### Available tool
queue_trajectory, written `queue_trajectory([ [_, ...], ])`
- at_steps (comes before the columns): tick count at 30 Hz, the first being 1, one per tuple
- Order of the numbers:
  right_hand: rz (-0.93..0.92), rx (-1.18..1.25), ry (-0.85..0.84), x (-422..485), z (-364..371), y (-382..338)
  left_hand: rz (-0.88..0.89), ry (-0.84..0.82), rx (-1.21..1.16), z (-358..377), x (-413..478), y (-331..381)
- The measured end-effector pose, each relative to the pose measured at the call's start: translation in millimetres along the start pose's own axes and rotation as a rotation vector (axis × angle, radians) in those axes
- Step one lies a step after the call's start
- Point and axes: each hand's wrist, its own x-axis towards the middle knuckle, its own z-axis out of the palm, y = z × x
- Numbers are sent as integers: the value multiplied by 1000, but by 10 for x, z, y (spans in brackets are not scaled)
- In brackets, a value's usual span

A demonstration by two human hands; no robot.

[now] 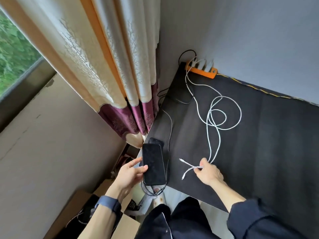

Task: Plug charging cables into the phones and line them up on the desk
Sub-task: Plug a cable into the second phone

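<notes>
Now, with your left hand clamped on the phone at the desk corner, and right fingers pinching two white cables, drop one and align its plug squarely.

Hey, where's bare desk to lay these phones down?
Right half of the black desk, between the white cable loops and the wall-side edge, is bare. Crowded: left corner, with the phone in the left hand, and around the orange power strip.
</notes>
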Motion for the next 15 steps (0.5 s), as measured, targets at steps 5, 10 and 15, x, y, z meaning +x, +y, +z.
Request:
queue_trajectory([
  [5,125,56,18,-341,34,923,-16,-90,55,478,67,90],
  [10,295,228,208,-402,-15,1521,-43,-142,127,873,209,75],
  [15,148,46,515,-196,-133,1365,-55,-133,225,1029,287,22],
])
